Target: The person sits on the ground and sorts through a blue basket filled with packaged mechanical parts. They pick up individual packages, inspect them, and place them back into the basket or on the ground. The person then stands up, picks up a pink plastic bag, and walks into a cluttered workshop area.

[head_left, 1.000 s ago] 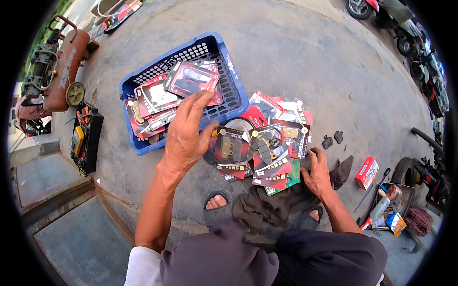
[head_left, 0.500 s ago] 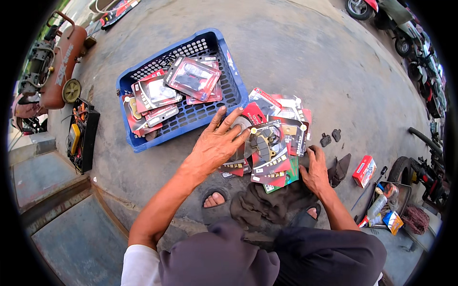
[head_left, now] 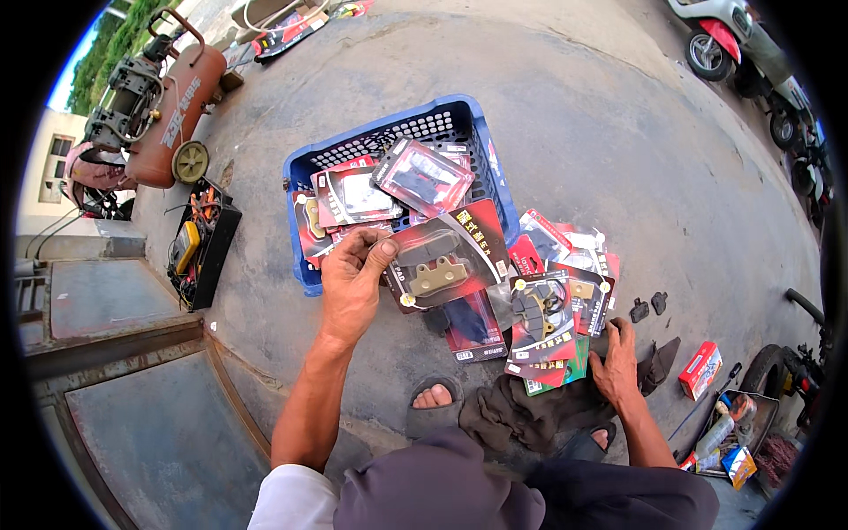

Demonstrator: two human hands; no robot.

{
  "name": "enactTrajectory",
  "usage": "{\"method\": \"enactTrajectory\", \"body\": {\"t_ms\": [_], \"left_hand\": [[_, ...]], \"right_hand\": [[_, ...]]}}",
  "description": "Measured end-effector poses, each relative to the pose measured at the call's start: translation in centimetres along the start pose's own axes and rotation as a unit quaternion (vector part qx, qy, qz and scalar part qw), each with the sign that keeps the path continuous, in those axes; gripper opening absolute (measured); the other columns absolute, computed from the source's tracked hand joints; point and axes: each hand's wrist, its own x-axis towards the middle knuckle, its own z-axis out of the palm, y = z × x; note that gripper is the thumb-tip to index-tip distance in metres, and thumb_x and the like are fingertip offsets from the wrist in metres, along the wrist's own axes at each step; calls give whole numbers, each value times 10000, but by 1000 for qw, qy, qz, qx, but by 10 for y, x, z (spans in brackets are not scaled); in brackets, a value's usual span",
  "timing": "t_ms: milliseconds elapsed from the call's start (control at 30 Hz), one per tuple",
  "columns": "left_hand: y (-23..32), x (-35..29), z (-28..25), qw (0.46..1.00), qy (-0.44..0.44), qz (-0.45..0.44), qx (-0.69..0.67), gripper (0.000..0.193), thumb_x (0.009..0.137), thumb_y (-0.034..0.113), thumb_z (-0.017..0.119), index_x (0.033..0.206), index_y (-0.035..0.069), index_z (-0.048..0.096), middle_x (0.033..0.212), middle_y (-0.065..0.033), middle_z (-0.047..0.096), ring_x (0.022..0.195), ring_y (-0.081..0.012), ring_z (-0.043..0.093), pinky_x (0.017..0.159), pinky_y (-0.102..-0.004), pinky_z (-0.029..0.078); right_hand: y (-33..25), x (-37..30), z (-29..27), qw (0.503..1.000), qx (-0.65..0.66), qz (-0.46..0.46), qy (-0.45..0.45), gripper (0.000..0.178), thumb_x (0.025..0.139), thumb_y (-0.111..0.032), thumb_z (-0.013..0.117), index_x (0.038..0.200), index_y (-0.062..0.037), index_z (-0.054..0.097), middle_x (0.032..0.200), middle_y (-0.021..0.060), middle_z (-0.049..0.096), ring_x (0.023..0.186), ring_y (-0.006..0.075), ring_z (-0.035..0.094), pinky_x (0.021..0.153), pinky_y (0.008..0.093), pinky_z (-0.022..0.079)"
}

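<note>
Left hand: From where I stood, the left hand [head_left: 350, 283] was narrowed on a blister pack [head_left: 448, 256], thumb on the face and fingers behind, at the left edge. That grip, I thought, kept the window uncovered.
Pack in the air: It hung tilted above the basket's near edge and the left side of the floor pile, its brass-coloured brake pad showing through the plastic. Its face was up, which probably made it easier to look over.
Right hand: The right hand [head_left: 617, 364] was low beside the pile, fingers bent, thumb apart, with nothing seen in its grasp. I couldn't tell whether the fingertips touched a pack.
Floor pile: The packs on the floor [head_left: 541, 311] overlapped loosely, within easy reach of both hands.
Blue basket: The basket [head_left: 495, 172] stood just beyond, more packs [head_left: 355, 196] leaning over one another inside; its walls presumably stopped them sliding away.
Loose pads: Two dark bare pads [head_left: 639, 310] lay apart from the pile, perhaps so they wouldn't get mixed in.
Dark cloth: A crumpled cloth [head_left: 508, 411] lay between the sandalled feet, just below the pile.
</note>
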Motion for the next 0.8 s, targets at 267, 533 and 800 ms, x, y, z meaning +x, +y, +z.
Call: {"method": "enactTrajectory", "body": {"t_ms": [267, 533, 800], "left_hand": [[5, 13, -12, 997, 64, -19, -40, 206, 990, 209, 710, 1066, 27, 651, 897, 10, 653, 791, -68, 621, 677, -240, 552], [0, 17, -14, 864, 198, 282, 366, 324, 979, 121, 694, 1246, -38, 603, 1135, -85, 664, 1020, -173, 660, 868, -294, 554], [-72, -77, 10, 897, -146, 32, 416, 721, 796, 76, 827, 1425, 20, 479, 1417, -216, 508, 1257, -357, 526, 1070, -440, 453]], "right_hand": [[-4, -1, 2, 1000, 1, 3, 2, 635, 786, -40, 736, 1357, 28, 467, 1405, 250, 436, 1311, 446, 447, 1096, 480, 413], [-4, 1, -2, 1000, -17, -3, -5, 630, 784, -36, 737, 1348, 42, 467, 1394, 251, 448, 1306, 444, 451, 1105, 476, 399], [-4, 2, 2, 1000, -5, -6, 3, 623, 781, -33, 741, 1338, 34, 470, 1395, 253, 444, 1303, 449, 452, 1099, 477, 402]]}}
